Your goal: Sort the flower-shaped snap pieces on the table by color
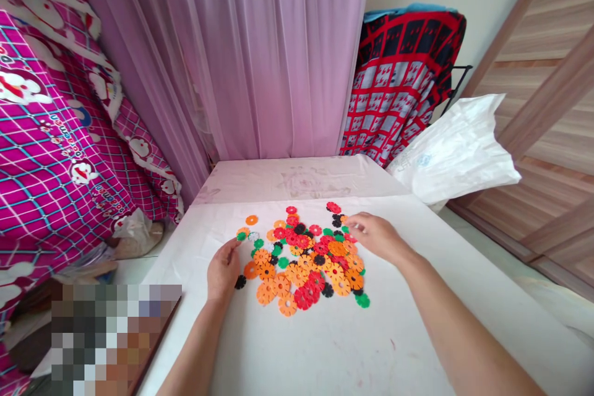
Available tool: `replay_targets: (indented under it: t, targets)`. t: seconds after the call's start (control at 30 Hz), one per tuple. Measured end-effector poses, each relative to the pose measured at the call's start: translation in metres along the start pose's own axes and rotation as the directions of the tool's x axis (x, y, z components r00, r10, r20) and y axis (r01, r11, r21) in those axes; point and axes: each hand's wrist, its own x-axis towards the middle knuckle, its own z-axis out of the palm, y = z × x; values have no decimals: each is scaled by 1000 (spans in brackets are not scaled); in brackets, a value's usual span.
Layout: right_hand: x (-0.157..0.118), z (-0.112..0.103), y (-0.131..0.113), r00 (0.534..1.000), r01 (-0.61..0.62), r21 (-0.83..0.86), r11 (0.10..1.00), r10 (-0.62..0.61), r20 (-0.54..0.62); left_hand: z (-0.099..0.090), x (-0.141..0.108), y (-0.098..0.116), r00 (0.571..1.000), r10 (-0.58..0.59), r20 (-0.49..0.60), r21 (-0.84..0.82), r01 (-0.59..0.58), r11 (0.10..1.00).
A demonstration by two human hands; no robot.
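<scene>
Many flat, notched plastic flower discs lie in a loose pile [304, 260] on a white-covered table, in orange, red, green, black and white. My left hand [223, 269] is at the pile's left edge, fingers drawn together at a green disc [241, 236] that overlaps an orange one. A black disc [240, 282] lies just right of that hand. At the far right of the pile, my right hand [374, 234] has bent fingers, with thumb and forefinger apart. Its fingertips are beside a small visible part of an orange disc [344, 219], near black and red discs.
The table [334, 346] has a pale floral strip at its far end, before a purple curtain [288, 55]. A white plastic bag [459, 148] stands at the right edge. Pink patterned cloth [55, 124] hangs left; a blurred-out object [116, 340] is at lower left.
</scene>
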Motion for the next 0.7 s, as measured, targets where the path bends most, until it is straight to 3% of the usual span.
replay_targets:
  t: [0.13,0.27,0.5,0.7]
  targets:
    - [12,42,-83,969,209,53,977,-214,122,1,-1,0,1000,-2,-17,-20,1,1000]
    - [23,75,-133,911,365,33,930,-365,191,1,-2,2,1000,-1,-12,-41,0,999]
    - [38,90,-147,858,437,-70,897,-392,333,0,-1,5,1000,9,7,-24,-9,1000]
    - [44,92,-152,864,410,-59,910,-367,345,-1,-1,5,1000,18,19,3,-18,1000]
